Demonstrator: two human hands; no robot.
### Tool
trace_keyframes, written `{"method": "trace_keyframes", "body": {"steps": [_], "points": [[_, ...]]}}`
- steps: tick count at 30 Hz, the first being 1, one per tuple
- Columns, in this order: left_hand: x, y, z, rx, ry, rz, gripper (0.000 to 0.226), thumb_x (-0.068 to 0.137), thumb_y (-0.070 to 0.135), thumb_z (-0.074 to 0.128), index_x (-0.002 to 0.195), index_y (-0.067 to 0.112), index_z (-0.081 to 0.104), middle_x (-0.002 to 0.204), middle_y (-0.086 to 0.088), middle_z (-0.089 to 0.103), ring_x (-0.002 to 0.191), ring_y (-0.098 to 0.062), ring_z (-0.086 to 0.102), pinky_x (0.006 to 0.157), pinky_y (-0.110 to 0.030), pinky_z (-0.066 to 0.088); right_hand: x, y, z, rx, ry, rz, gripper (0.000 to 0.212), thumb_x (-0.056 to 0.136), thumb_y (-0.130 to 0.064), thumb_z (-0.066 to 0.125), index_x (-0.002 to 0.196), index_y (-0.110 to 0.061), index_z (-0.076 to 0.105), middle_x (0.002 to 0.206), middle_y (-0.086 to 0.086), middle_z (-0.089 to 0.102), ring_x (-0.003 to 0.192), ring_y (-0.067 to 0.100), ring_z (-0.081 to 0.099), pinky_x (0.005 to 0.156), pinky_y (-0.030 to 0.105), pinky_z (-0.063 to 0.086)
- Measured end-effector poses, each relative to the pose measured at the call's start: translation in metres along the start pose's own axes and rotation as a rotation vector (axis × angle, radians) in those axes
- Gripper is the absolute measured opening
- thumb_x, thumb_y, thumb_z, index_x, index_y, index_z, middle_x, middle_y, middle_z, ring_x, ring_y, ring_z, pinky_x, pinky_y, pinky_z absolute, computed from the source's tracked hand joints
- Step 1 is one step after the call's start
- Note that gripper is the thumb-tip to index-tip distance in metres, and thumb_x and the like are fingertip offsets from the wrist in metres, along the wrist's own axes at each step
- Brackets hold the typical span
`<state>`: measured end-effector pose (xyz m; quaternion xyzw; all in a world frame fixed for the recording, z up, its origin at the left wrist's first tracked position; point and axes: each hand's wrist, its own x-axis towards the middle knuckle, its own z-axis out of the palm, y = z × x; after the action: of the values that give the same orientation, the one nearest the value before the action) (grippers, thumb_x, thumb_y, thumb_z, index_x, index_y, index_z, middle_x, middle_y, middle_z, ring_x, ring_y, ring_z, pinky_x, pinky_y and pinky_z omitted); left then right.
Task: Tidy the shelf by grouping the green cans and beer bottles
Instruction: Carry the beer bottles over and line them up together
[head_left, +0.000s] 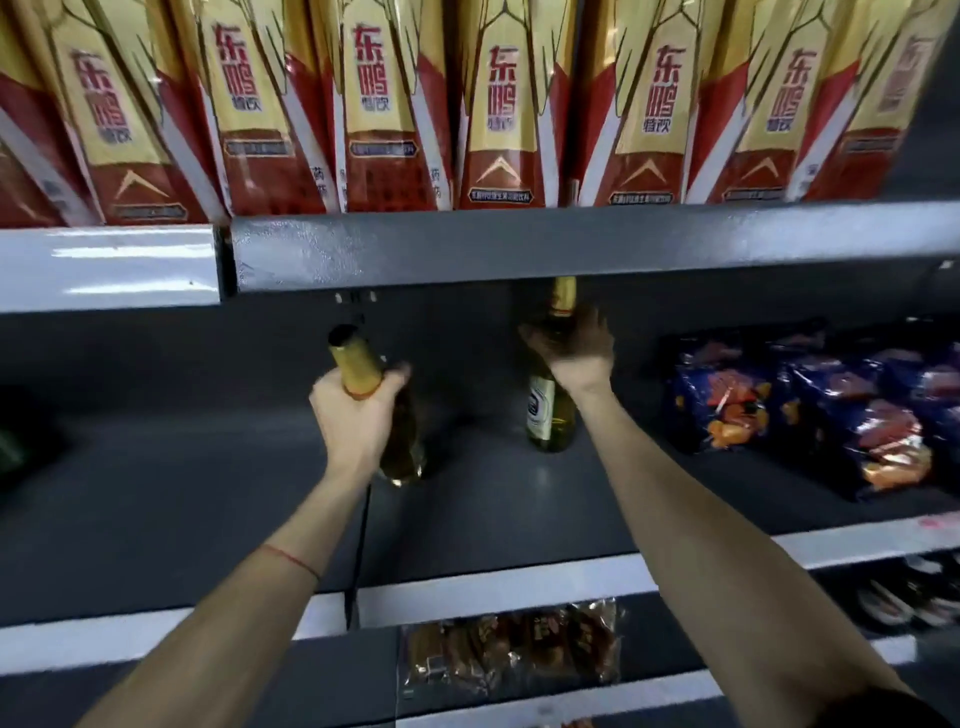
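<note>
Two green beer bottles with gold foil necks are on the dark middle shelf (208, 493). My left hand (358, 410) grips the neck of the left beer bottle (356, 364), which tilts to the left with its base near the shelf. My right hand (576, 348) is wrapped around the shoulder of the right beer bottle (548, 415), which stands upright, its top partly hidden behind the upper shelf edge. A dark green object (15, 447) shows at the far left edge; I cannot tell whether it is a can.
Red and gold drink cartons (498, 119) fill the upper shelf. Blue snack bags (810, 410) lie on the right of the middle shelf. Brown packaged snacks (509, 654) sit on the shelf below, dark packs (914, 592) at the lower right.
</note>
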<state>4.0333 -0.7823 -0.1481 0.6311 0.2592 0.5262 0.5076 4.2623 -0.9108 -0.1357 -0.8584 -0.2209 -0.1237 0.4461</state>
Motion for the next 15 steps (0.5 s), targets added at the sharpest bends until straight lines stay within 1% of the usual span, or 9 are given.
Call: {"method": "trace_keyframes", "body": {"steps": [2,3,5,7,9,10,12,14,15], "points": [[-0.020,0.012,-0.010,0.011,-0.022,0.045,0.019,0.072,0.021,0.082,0.065,0.022,0.065,0.068,0.001,0.067,0.069,-0.017,0.063,0.073,-0.040,0.055,0.011,0.000,0.007,0.128,-0.050,0.063,0.079,0.074,-0.066,0.074,0.129,-0.012,0.054,0.128,0.010,0.064,0.122,0.035,0.059,0.095,0.038,0.048],[-0.030,0.017,-0.015,0.015,-0.034,0.057,0.018,0.071,0.021,0.082,0.065,0.022,0.066,0.068,0.004,0.067,0.070,-0.016,0.064,0.073,-0.039,0.055,0.013,-0.001,0.008,0.185,-0.065,0.089,0.070,0.079,-0.058,0.076,0.128,-0.011,0.055,0.126,0.010,0.067,0.120,0.035,0.062,0.091,0.035,0.048],[-0.045,0.028,-0.026,0.024,-0.034,0.068,0.019,0.070,0.017,0.082,0.062,0.025,0.066,0.064,0.009,0.066,0.067,-0.012,0.063,0.071,-0.037,0.053,0.008,-0.001,0.007,0.258,-0.064,0.066,0.052,0.086,-0.046,0.074,0.120,-0.009,0.061,0.114,0.011,0.072,0.111,0.035,0.068,0.081,0.032,0.048],[-0.057,0.038,-0.041,0.028,-0.010,0.089,0.020,0.068,0.015,0.081,0.062,0.025,0.065,0.064,0.008,0.067,0.066,-0.011,0.063,0.070,-0.034,0.053,-0.011,-0.005,0.005,0.330,-0.026,-0.009,0.036,0.081,-0.042,0.071,0.099,-0.012,0.064,0.090,0.006,0.072,0.094,0.034,0.071,0.076,0.036,0.053],[-0.068,0.049,-0.057,0.027,0.024,0.123,0.018,0.066,0.016,0.082,0.065,0.018,0.065,0.067,-0.004,0.068,0.069,-0.015,0.066,0.071,-0.034,0.054,-0.039,-0.008,0.002,0.381,0.008,-0.063,0.029,0.072,-0.040,0.069,0.076,-0.013,0.059,0.068,0.001,0.063,0.074,0.031,0.067,0.070,0.043,0.056],[-0.073,0.055,-0.068,0.026,0.047,0.141,0.018,0.065,0.014,0.082,0.067,0.012,0.065,0.070,-0.012,0.069,0.070,-0.018,0.067,0.071,-0.035,0.055,-0.056,-0.011,0.001,0.395,0.008,-0.095,0.028,0.070,-0.037,0.071,0.071,-0.011,0.059,0.065,0.002,0.063,0.069,0.029,0.066,0.069,0.045,0.057],[-0.079,0.068,-0.085,0.020,0.077,0.186,0.019,0.066,0.005,0.081,0.069,0.000,0.063,0.073,-0.018,0.070,0.071,-0.024,0.069,0.071,-0.035,0.056,-0.086,-0.015,-0.006,0.467,-0.008,-0.186,0.020,0.070,-0.031,0.073,0.072,-0.013,0.066,0.070,0.002,0.069,0.070,0.025,0.068,0.073,0.046,0.057],[-0.082,0.079,-0.108,0.031,0.109,0.219,0.017,0.067,0.000,0.079,0.069,-0.003,0.062,0.074,-0.018,0.071,0.072,-0.030,0.071,0.071,-0.036,0.056,-0.115,-0.027,-0.010,0.561,-0.049,-0.336,0.010,0.068,-0.026,0.069,0.074,-0.017,0.070,0.076,0.000,0.073,0.076,0.023,0.071,0.077,0.045,0.057],[-0.084,0.084,-0.119,0.038,0.126,0.228,0.017,0.066,-0.001,0.078,0.068,-0.002,0.062,0.073,-0.014,0.072,0.071,-0.028,0.071,0.070,-0.034,0.056,-0.129,-0.038,-0.012,0.592,-0.074,-0.409,0.008,0.068,-0.023,0.068,0.073,-0.017,0.071,0.078,0.000,0.074,0.077,0.023,0.071,0.077,0.044,0.056]]}}
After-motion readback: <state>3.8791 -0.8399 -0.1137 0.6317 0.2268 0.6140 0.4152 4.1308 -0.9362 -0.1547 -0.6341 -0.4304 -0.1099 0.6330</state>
